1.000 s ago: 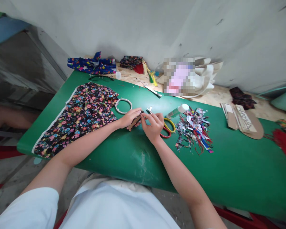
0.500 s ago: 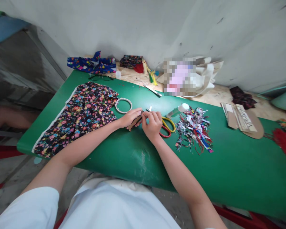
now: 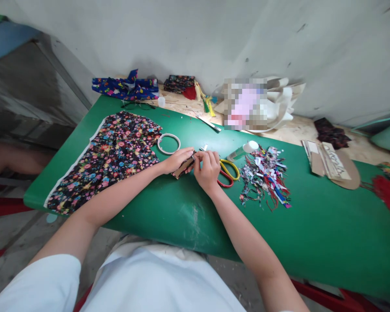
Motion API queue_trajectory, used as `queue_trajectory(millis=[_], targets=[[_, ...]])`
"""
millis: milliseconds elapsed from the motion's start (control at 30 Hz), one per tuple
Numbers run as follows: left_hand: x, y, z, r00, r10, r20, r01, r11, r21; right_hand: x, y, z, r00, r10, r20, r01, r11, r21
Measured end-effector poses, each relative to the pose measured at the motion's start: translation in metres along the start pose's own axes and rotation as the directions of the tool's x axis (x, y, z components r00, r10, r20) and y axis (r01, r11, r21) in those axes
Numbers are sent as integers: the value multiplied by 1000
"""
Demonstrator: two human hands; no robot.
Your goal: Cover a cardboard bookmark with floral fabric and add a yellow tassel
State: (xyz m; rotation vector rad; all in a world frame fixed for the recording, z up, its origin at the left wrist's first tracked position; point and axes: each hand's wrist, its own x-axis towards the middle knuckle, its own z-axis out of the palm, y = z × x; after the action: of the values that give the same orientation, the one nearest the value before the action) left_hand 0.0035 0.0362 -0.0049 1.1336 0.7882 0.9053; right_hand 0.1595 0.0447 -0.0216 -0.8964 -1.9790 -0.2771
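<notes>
a person in a white top works bare-handed above a green table (image 3: 169, 212), a small cardboard piece (image 3: 183, 168) edged in dark patterned cloth held between the two hands. the left hand (image 3: 175, 160) grips it from the left — the right hand (image 3: 208, 170) pinches its far right end between thumb and fingers. just beyond the left hand lies a white ring (image 3: 169, 153); a black floral cloth (image 3: 107, 160) with a white edge spreads to the left. just right of the right hand rest scissors (image 3: 237, 172) with one red and one yellow handle, near a white-capped tube (image 3: 243, 150) and a heap of scraps (image 3: 265, 173) — white, red and blue among them.
</notes>
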Motion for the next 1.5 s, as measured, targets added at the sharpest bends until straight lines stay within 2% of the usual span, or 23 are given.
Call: queue_trajectory(millis=[233, 600, 800, 1100, 1333, 1500], targets=[[1, -1, 0, 999, -10, -35, 7, 997, -82, -4, 2, 0, 997, 35, 68, -37, 999, 26], [0, 0, 0, 1000, 5, -12, -6, 998, -58, 1, -1, -1, 999, 8, -42, -6, 998, 66], [0, 0, 0, 1000, 28, 2, -28, 999, -38, -1, 1, -1, 999, 41, 36, -42, 998, 45], [1, -1, 0, 1000, -1, 0, 1, 1000, 4, 1, 1, 1, 998, 7, 55, -9, 999, 44], [1, 2, 2, 998, -44, -48, 42, 998, -46, 0, 1, 2, 999, -19, 46, 16, 998, 67], [1, 4, 2, 998, -47, -40, 43, 994, -96, 0, 1, 2, 998, -24, 66, 19, 997, 78]])
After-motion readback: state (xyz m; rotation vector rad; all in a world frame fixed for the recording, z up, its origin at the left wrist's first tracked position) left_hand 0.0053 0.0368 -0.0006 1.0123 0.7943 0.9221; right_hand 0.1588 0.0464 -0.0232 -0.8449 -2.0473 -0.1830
